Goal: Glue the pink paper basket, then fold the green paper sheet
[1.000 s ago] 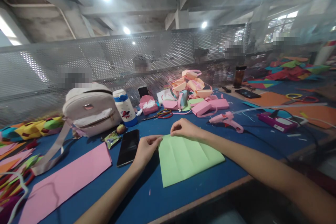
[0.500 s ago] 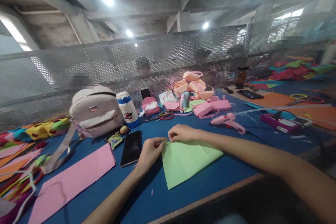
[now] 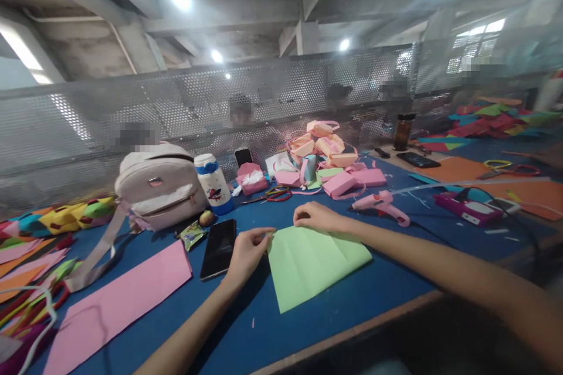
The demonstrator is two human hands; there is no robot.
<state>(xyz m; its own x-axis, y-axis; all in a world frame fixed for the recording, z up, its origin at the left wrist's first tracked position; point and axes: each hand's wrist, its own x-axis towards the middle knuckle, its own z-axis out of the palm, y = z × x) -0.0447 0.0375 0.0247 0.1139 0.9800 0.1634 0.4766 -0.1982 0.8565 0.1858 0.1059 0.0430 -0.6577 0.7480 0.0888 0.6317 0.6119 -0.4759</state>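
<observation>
A light green sheet of paper (image 3: 319, 272) with faint creases lies on the blue table in front of me. My left hand (image 3: 250, 251) pinches its far left corner between thumb and fingers. Along the far edge, my right hand (image 3: 320, 218) has curled fingers closed on the paper, a short way right of my left hand. Left of my left hand lies a black phone (image 3: 219, 249). A folded pink sheet (image 3: 127, 304) rests farther left. To the right of my right hand is a pink glue gun (image 3: 382, 205).
Behind the hands stand a backpack (image 3: 162, 184), a white and blue bottle (image 3: 214, 184), scissors (image 3: 279, 193) and a pile of pink and peach paper boxes (image 3: 329, 146). A purple device with a cable (image 3: 466, 208) lies right. A perforated metal screen (image 3: 281, 91) borders the far side, with people beyond.
My right hand has slid right along the paper's far edge, away from my left hand. My left hand stays at the corner.
</observation>
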